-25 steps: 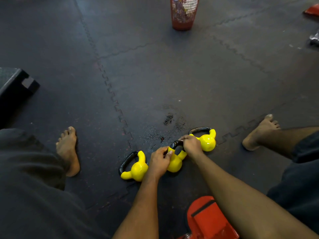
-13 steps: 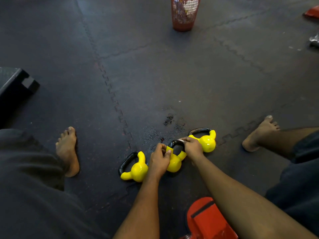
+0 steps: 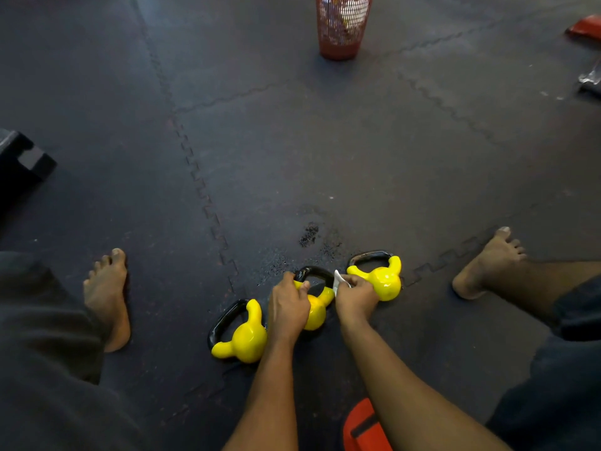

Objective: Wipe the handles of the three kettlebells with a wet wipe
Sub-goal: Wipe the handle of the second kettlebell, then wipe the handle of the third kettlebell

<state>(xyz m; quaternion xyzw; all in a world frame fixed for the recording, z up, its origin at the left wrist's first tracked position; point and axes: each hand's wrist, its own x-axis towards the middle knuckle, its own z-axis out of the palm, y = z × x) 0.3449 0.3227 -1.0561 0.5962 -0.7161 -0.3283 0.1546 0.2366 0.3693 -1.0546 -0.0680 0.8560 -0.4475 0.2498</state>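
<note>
Three yellow kettlebells with black handles lie on their sides in a row on the dark mat. My left hand (image 3: 287, 307) grips the middle kettlebell (image 3: 316, 311) by the left end of its handle. My right hand (image 3: 356, 297) pinches a white wet wipe (image 3: 339, 280) against the right end of that same handle. The left kettlebell (image 3: 242, 340) and the right kettlebell (image 3: 382, 278) lie untouched on either side.
My bare feet rest on the interlocking floor mat, the left foot (image 3: 107, 297) and the right foot (image 3: 487, 262). A red mesh bin (image 3: 341, 27) stands far ahead. A red object (image 3: 364, 428) sits under my right forearm. A black block (image 3: 22, 161) lies at the left edge.
My right hand has slid with the wipe along the middle handle toward its right end, so the white wipe now shows. My left hand has kept its hold.
</note>
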